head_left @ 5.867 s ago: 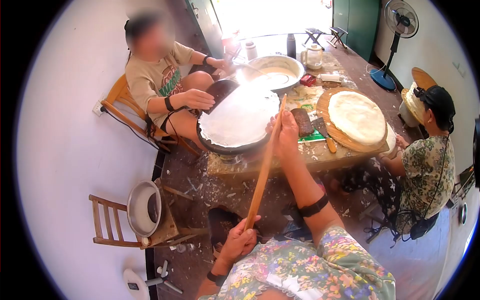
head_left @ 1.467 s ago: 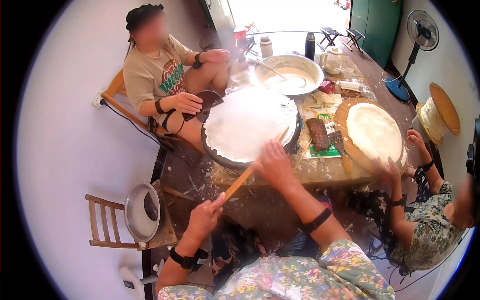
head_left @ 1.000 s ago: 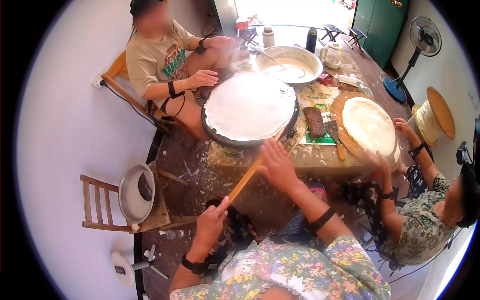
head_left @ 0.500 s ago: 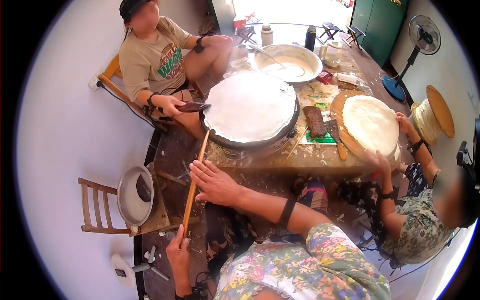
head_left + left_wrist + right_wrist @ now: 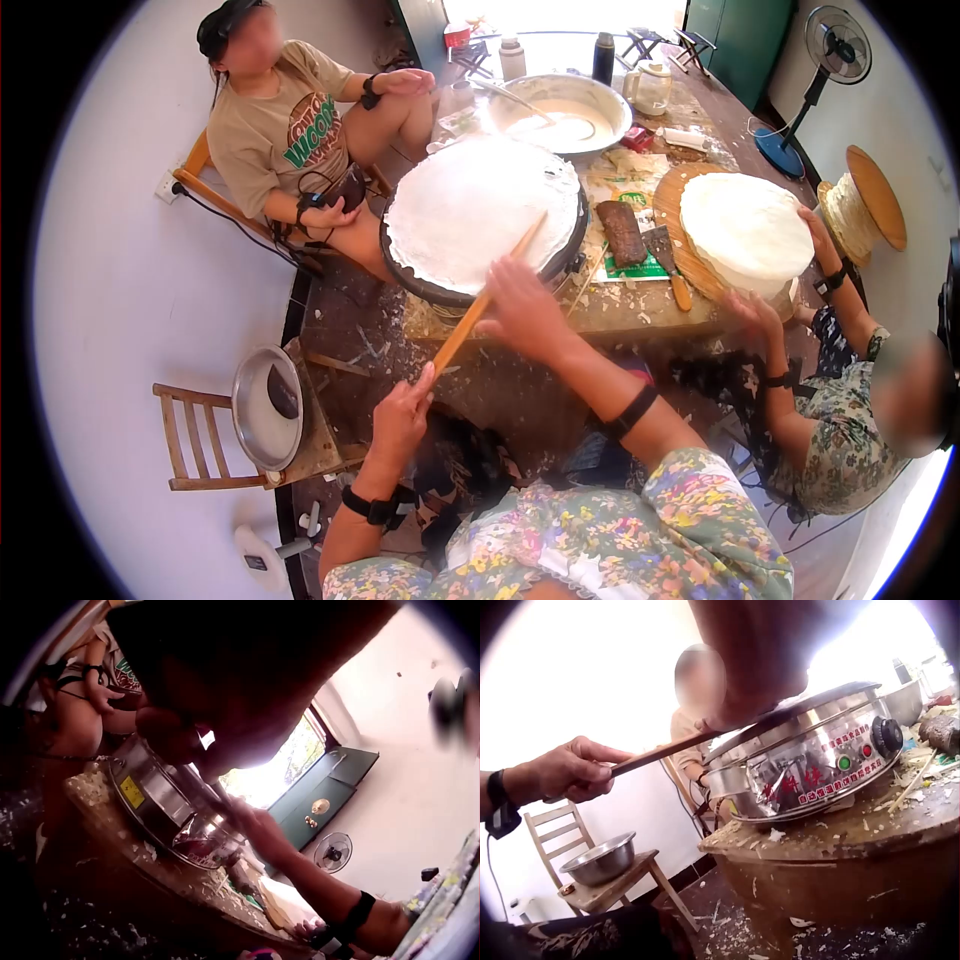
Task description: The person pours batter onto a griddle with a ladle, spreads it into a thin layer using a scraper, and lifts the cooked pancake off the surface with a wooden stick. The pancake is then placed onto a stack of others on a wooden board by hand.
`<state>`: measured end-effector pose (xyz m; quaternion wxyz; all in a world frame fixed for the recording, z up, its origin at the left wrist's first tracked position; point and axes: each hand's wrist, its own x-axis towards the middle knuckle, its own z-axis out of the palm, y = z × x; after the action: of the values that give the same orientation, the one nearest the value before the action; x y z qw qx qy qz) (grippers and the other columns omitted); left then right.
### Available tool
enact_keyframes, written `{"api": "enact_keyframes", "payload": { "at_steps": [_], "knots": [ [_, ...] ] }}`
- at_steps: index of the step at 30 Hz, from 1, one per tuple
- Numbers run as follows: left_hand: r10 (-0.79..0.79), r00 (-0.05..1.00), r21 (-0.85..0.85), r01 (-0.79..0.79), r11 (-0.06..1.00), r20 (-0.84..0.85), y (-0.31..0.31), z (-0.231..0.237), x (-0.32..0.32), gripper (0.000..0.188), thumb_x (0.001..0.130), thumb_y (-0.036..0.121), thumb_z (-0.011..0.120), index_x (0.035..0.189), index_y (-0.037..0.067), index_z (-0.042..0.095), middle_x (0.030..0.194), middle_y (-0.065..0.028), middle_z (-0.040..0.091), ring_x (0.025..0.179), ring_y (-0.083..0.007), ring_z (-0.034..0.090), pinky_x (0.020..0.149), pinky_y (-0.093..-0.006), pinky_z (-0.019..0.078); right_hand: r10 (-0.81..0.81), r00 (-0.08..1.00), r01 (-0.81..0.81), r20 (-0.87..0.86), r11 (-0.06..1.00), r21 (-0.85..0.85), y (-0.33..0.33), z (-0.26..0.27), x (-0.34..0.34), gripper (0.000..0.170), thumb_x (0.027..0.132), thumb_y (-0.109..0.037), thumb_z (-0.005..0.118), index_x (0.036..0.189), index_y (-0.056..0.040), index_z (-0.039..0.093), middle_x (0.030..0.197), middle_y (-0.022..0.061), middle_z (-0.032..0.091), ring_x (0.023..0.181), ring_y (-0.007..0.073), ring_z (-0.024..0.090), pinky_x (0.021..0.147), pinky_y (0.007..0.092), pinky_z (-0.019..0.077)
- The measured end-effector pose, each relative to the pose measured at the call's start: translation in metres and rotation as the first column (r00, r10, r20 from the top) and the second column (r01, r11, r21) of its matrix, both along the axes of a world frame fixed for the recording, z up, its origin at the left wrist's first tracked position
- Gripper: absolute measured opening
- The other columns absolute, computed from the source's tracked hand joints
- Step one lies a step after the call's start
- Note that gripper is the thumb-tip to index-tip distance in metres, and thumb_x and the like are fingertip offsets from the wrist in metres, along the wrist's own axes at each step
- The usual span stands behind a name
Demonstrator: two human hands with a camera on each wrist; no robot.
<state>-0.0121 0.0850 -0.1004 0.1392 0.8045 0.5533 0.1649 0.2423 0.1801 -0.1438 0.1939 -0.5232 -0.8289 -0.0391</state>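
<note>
My left hand (image 5: 400, 418) grips the near end of a long wooden stick (image 5: 458, 338). My right hand (image 5: 527, 315), blurred, lies across the stick farther up with its fingers extended. Over the right part of a thin white sheet (image 5: 470, 205) slants the stick's pointed tip; whether it touches cannot be told. That sheet covers a round black-rimmed griddle (image 5: 440, 292). In the right wrist view, the left hand (image 5: 577, 771) pinches the stick (image 5: 664, 752) beside the griddle's metal side (image 5: 810, 769), while the right hand (image 5: 757, 664) looms dark above.
Behind the griddle stands a batter bowl (image 5: 560, 88) with a ladle. Right of it lie a brown block (image 5: 622, 232), a scraper (image 5: 668, 262) and stacked pale sheets (image 5: 745, 230) on a round board. People sit left and right; a metal basin (image 5: 250, 410) rests on a chair.
Both my hands and the stick have moved right and forward; its tip has gone from the griddle's front-left edge to over the sheet. The left person's dark scraper has withdrawn from the rim.
</note>
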Motion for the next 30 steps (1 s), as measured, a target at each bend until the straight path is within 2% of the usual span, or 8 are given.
{"api": "enact_keyframes", "payload": {
  "at_steps": [4,9,12,14,17,18,21,30],
  "knots": [
    [0.028,0.998,-0.044,-0.026,0.999,0.062,-0.022,0.009,-0.017,0.051,0.082,0.007,0.066,0.131,0.021,0.058,0.071,-0.0117,0.052,0.065,-0.03,0.056,0.061,-0.0377,0.047,0.053,0.998,-0.055,-0.034,0.996,-0.069,-0.03,0.015,-0.008,0.089,0.09,-0.066,0.035,0.134,0.011,0.043,0.142,0.0266,0.04,0.14,0.0358,0.028,0.117,0.0454,0.016],
    [0.119,0.969,-0.109,-0.097,0.989,0.218,0.007,0.033,-0.008,0.049,0.081,0.002,0.064,0.129,0.014,0.06,0.072,-0.0127,0.055,0.064,-0.0243,0.055,0.064,-0.032,0.0461,0.043,0.994,-0.04,-0.098,0.999,0.033,0.013,0.023,-0.012,0.084,0.092,-0.062,0.038,0.135,0.0107,0.042,0.146,0.0254,0.036,0.142,0.0345,0.024,0.117,0.0442,0.0145],
    [0.037,0.862,-0.13,0.034,0.991,0.506,0.044,0.014,0.006,0.046,0.085,0.002,0.061,0.13,0.008,0.057,0.08,-0.0163,0.061,0.068,-0.018,0.056,0.066,-0.0284,0.0453,-0.069,0.995,0.071,-0.066,0.997,0.033,0.032,0.043,0.0,0.081,0.093,-0.059,0.037,0.139,0.0078,0.038,0.15,0.0233,0.03,0.144,0.0332,0.02,0.117,0.0447,0.0136],
    [-0.029,0.844,-0.064,0.075,0.995,0.536,0.057,0.007,0.021,0.043,0.088,0.005,0.06,0.131,0.01,0.056,0.08,-0.017,0.061,0.068,-0.0167,0.056,0.066,-0.0294,0.045,-0.057,0.996,0.061,-0.065,0.997,0.057,0.041,0.036,0.004,0.08,0.094,-0.059,0.035,0.14,0.0068,0.036,0.15,0.0224,0.03,0.144,0.0329,0.019,0.117,0.045,0.0131],
    [0.11,0.92,-0.188,-0.041,0.981,0.375,0.07,0.015,0.041,0.043,0.089,0.007,0.061,0.131,0.014,0.056,0.081,-0.0186,0.06,0.07,-0.017,0.059,0.064,-0.0308,0.0449,-0.064,0.995,0.065,-0.08,0.998,0.017,0.058,0.02,0.009,0.077,0.094,-0.055,0.041,0.141,0.0063,0.036,0.151,0.0222,0.028,0.144,0.0329,0.019,0.117,0.0437,0.0158],
    [0.084,0.926,-0.15,-0.03,0.988,0.368,0.077,0.009,0.042,0.042,0.089,0.009,0.06,0.129,0.018,0.058,0.082,-0.0197,0.059,0.072,-0.0235,0.062,0.064,-0.0336,0.0457,-0.067,0.994,0.067,-0.09,0.998,-0.004,0.063,0.017,0.01,0.076,0.094,-0.053,0.045,0.14,0.0063,0.036,0.151,0.0222,0.027,0.144,0.033,0.019,0.116,0.043,0.0174],
    [0.006,0.99,-0.052,0.001,0.999,0.138,0.087,0.006,0.047,0.043,0.087,0.008,0.06,0.129,0.02,0.058,0.079,-0.0181,0.058,0.072,-0.0308,0.06,0.063,-0.0367,0.0463,-0.134,0.991,0.13,-0.031,0.986,-0.103,0.069,0.004,0.013,0.077,0.093,-0.054,0.044,0.14,0.0062,0.036,0.15,0.022,0.029,0.143,0.0334,0.021,0.116,0.0432,0.0175],
    [-0.078,0.996,-0.043,0.08,0.996,0.034,0.046,0.006,0.026,0.053,0.083,0.009,0.065,0.132,0.026,0.056,0.072,-0.0133,0.052,0.069,-0.0329,0.056,0.062,-0.0411,0.0456,-0.061,0.969,0.082,-0.239,0.993,0.08,0.01,-0.001,0.01,0.077,0.081,-0.047,0.066,0.129,0.0095,0.045,0.139,0.0258,0.042,0.135,0.0397,0.033,0.114,0.0458,0.0248]
  ]
}}
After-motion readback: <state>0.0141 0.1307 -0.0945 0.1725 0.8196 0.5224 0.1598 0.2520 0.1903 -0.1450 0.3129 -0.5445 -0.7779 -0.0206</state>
